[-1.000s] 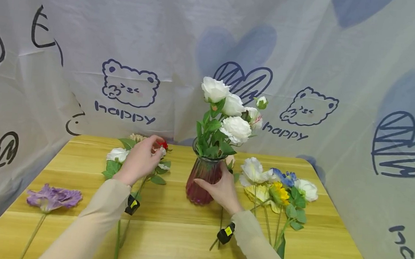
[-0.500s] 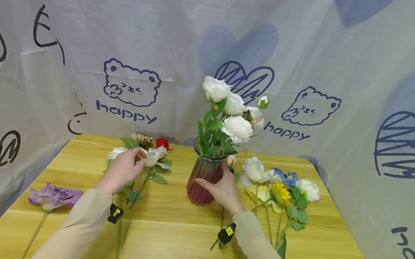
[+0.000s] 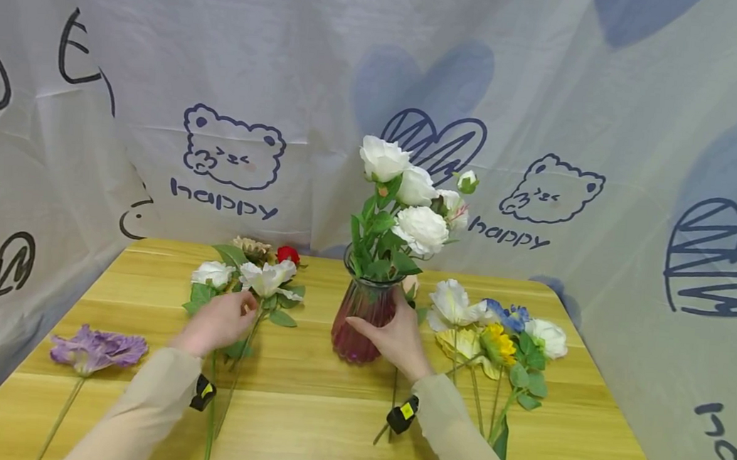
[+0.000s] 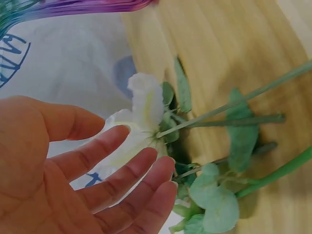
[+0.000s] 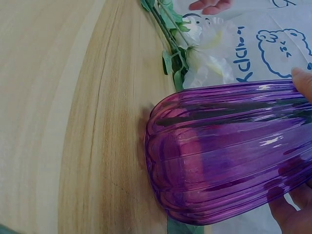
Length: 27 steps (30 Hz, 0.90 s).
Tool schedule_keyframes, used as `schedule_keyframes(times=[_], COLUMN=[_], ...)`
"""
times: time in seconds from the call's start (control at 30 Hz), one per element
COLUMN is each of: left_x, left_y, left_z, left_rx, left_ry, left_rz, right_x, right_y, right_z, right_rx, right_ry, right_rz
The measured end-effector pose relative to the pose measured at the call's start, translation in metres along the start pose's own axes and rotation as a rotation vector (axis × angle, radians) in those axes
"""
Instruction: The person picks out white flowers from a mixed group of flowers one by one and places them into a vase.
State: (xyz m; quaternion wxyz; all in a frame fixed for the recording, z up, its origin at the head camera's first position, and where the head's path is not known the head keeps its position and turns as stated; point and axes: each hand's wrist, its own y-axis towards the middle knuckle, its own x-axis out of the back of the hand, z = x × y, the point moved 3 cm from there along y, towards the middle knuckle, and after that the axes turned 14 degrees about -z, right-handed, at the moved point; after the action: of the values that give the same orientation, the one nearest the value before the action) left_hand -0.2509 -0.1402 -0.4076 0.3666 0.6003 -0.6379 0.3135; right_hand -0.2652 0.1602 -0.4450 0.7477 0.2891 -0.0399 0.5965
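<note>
My right hand [image 3: 399, 335] holds the ribbed pink-purple glass vase [image 3: 350, 328], thumb on one side and fingers round the other. The vase stands upright with white flowers [image 3: 421, 230] and green leaves in it. In the right wrist view, dark stems show through the vase wall [image 5: 219, 146]. My left hand [image 3: 222, 319] is over the flowers on the left of the table. Its fingers are loosely bent and hold nothing in the left wrist view. Just beyond the fingertips lies a white, wide-petalled flower [image 4: 146, 107] on a thin stem [image 4: 229, 105].
On the left lie a white rose [image 3: 213, 274], a red flower [image 3: 288, 254], a beige flower [image 3: 251, 249] and a purple flower [image 3: 97, 350]. To the right are a yellow sunflower [image 3: 497, 342], a blue flower [image 3: 509, 315] and more white blooms. A printed cloth [image 3: 329, 63] hangs behind the table.
My left hand has moved back from beside the red flower, left and nearer to me, uncovering the red flower and the wide-petalled white one. My right hand stays on the vase.
</note>
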Motion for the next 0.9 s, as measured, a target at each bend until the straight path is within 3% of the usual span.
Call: schedule_keyframes(times=[0.37,0.9], left_x=[-0.023,-0.037], left_y=[0.002,0.009], left_z=[0.007,0.014], left_rx=[0.029,0.037], left_ry=[0.048,0.112], left_rz=[0.055,0.099], right_x=[0.000,-0.001], right_y=[0.000,0.001], right_z=[0.001,-0.001], right_rx=[-0.007,-0.001], right_ry=[-0.015,-0.032], right_rz=[-0.004,-0.010])
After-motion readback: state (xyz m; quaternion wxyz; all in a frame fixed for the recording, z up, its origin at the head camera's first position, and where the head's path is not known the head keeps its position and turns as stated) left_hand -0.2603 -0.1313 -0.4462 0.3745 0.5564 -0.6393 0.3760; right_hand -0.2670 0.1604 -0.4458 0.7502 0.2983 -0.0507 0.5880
